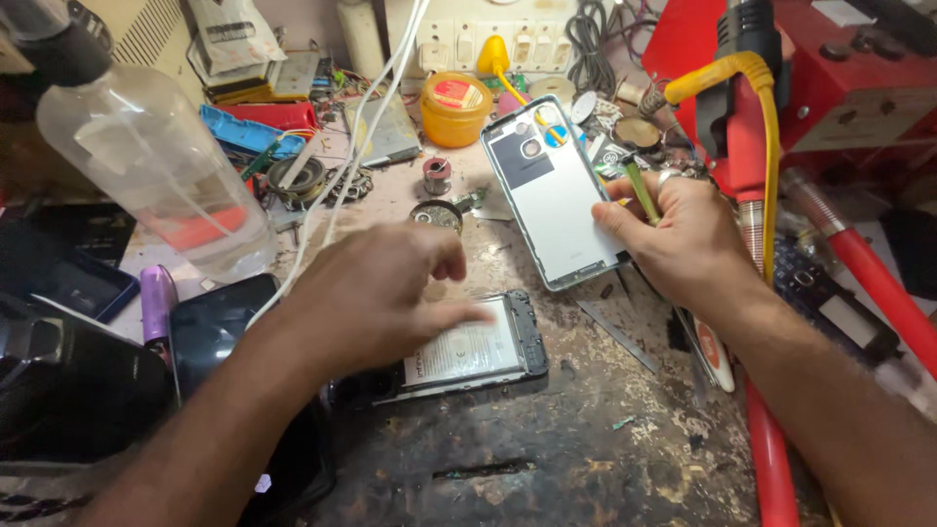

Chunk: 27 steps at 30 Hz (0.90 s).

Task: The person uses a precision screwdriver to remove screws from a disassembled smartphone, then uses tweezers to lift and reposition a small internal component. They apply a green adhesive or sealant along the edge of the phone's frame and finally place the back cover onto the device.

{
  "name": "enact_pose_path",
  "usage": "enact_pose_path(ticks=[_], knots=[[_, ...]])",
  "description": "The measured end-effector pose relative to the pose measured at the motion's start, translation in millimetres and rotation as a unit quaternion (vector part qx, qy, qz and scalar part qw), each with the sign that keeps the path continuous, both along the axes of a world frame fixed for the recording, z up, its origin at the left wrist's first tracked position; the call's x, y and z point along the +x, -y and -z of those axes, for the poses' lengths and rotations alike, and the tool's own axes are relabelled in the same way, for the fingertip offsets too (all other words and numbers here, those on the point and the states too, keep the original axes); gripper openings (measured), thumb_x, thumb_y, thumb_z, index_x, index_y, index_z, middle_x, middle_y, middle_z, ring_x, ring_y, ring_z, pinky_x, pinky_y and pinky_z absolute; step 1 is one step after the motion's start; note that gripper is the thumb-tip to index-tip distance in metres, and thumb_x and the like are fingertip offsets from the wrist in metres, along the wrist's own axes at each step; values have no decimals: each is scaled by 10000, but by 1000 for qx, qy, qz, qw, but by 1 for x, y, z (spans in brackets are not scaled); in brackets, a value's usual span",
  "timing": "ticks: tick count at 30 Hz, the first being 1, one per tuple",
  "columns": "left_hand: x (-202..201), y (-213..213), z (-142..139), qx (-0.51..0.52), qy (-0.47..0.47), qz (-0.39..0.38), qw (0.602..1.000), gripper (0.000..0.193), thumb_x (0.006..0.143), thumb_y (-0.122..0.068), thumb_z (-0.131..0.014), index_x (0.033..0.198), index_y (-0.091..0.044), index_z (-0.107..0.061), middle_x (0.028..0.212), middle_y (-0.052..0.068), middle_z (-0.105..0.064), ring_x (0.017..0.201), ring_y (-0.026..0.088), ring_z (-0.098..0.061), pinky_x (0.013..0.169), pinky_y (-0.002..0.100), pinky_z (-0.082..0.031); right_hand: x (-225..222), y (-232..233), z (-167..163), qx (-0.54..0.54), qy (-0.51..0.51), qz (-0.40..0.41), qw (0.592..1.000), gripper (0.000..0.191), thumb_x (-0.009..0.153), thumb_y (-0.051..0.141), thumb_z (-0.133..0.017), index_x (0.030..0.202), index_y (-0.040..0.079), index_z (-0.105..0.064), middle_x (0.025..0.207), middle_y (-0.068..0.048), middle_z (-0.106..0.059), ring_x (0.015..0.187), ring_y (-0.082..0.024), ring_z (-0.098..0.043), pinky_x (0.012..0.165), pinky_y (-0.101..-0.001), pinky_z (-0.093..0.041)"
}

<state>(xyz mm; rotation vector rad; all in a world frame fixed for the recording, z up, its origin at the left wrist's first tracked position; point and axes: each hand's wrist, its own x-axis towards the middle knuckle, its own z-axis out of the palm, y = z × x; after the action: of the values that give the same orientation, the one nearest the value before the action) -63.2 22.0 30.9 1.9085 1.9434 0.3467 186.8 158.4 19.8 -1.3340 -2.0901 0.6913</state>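
The right hand [683, 234] grips a white phone back cover [556, 190], thumb on its edge, with a thin green tool [639, 190] pinched between the fingers. The cover tilts up at twelve o'clock from the opened phone [488, 342], which lies flat on the worn workbench [547, 459]. The left hand [376, 288] rests on that phone, fingers loosely spread, forefinger on its battery. A clear plastic bottle [146, 166] stands at ten o'clock.
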Motion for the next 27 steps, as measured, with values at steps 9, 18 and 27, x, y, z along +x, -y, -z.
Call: enact_pose_path(ticks=[9, 18, 27], knots=[[21, 13, -2, 19, -101, 136, 985, 916, 593, -591, -894, 1231, -49, -524, 1209, 149, -584, 1189, 329, -549, 1015, 447, -449, 2, -4, 2, 30, -35, -15, 999, 252, 954, 266, -724, 1099, 65, -681, 850, -9, -695, 752, -82, -630, 654, -267, -513], [24, 2, 20, 124, -65, 152, 978, 946, 705, -519, -843, 1404, -23, -444, 1213, 189, -599, 1132, 349, -575, 976, 461, -459, 7, 0, 3, 90, -60, -39, 993, 281, 978, 277, -730, 1134, 52, -666, 836, -14, -699, 713, -82, -613, 637, -277, -506], [-11, -12, 1, 153, 366, -107, 912, 642, 924, -521, -577, 1364, -53, -556, 1093, 120, -727, 935, 159, -737, 775, 328, -639, 10, 17, 5, 430, 125, -46, 893, 208, 935, 246, -807, 1049, 86, -737, 797, -63, -694, 637, -193, -689, 562, -365, -542]])
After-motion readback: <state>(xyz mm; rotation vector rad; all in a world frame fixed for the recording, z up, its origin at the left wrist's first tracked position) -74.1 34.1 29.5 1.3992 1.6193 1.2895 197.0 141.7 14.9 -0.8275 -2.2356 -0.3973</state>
